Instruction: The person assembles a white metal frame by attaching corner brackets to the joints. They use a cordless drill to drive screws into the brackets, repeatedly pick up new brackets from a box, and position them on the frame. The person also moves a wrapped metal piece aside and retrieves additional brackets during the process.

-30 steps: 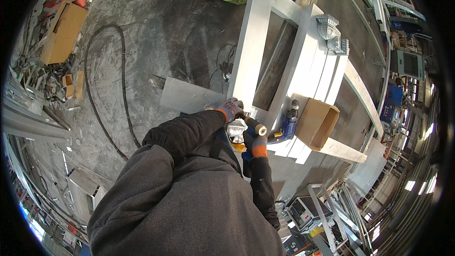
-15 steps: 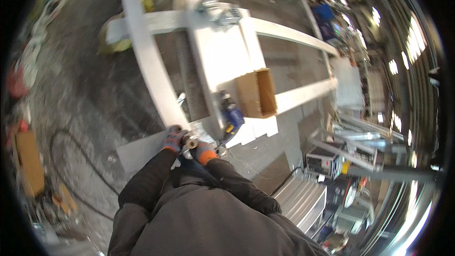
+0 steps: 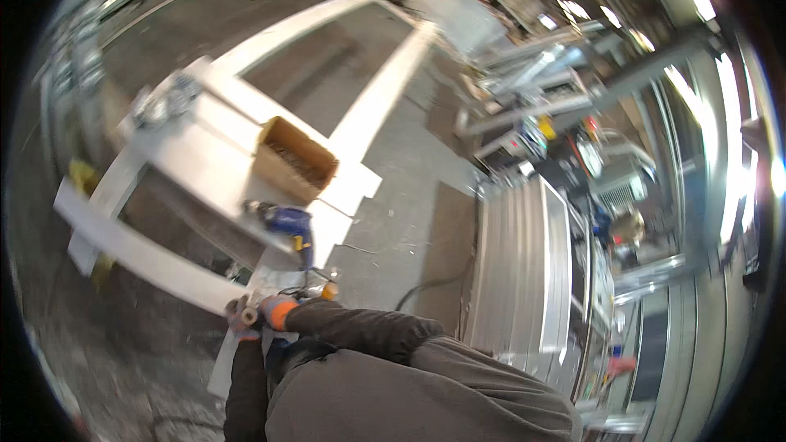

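Note:
My left hand (image 3: pixel 239 321), in a grey glove, is closed around a small round tan piece (image 3: pixel 249 316) with a hole in its end. Close against it, my right hand (image 3: pixel 277 312), in a grey glove with an orange cuff, has its fingers curled; what they grip is hidden. Both hands are at the near end of a long white bar (image 3: pixel 155 260). Just beyond them a blue power drill (image 3: pixel 288 221) lies on white panels (image 3: pixel 201 151). Behind the drill stands an open cardboard box (image 3: pixel 282 178) with many small pieces inside.
Shiny clear plastic bags (image 3: pixel 168 101) rest on the panels' far left part. White beams (image 3: pixel 385 90) form a frame stretching away. At right stands a stack of pale metal profiles (image 3: pixel 516 266). A dark cable (image 3: pixel 434 282) runs on the floor beside it.
My view has swung to the right, so the frame, box and drill sit farther left and appear turned. My hands stay together at the bar's end around the round tan piece.

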### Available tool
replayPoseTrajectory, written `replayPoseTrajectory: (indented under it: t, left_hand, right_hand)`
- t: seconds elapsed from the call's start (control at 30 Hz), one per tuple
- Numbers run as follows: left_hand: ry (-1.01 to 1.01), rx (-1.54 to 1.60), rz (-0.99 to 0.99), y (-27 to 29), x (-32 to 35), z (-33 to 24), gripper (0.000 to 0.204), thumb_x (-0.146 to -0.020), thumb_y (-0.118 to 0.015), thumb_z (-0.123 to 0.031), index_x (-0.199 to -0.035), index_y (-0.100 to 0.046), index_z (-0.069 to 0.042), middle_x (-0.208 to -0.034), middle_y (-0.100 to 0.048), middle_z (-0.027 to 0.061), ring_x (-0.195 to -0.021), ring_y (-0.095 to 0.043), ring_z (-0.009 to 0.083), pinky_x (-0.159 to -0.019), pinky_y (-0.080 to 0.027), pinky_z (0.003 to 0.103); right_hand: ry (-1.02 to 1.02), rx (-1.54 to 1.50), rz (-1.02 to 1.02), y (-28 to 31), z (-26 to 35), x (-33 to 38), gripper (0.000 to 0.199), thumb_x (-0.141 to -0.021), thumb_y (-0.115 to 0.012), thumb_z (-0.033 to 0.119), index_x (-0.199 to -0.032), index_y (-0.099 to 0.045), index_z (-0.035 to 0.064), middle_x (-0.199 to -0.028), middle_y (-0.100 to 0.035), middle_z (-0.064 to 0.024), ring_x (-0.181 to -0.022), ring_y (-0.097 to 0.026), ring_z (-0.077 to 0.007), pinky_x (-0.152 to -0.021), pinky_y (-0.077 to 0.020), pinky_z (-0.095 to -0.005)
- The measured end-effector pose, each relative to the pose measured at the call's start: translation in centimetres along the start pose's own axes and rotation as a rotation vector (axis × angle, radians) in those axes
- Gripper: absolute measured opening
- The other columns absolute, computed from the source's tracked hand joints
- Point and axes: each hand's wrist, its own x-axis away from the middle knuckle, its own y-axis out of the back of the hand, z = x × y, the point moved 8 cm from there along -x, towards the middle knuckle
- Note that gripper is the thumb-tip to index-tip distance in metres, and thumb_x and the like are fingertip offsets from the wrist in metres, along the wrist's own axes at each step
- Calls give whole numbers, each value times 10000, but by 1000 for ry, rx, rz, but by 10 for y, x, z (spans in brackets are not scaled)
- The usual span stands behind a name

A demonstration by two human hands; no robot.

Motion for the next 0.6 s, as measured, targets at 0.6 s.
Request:
replayPoseTrajectory:
  t: [0.6]
  left_hand:
    - [283,-522,410,-75,55,-63,386,-972,-550,-186,-1312,-607,-13,-1261,-648,116,-1142,-612,218,-962,-487,339]
  right_hand:
    - [280,-370,-164,40,-53,44,457,-700,-817,343,-1075,-719,100,-1080,-708,-192,-1035,-673,-361,-858,-541,-461]
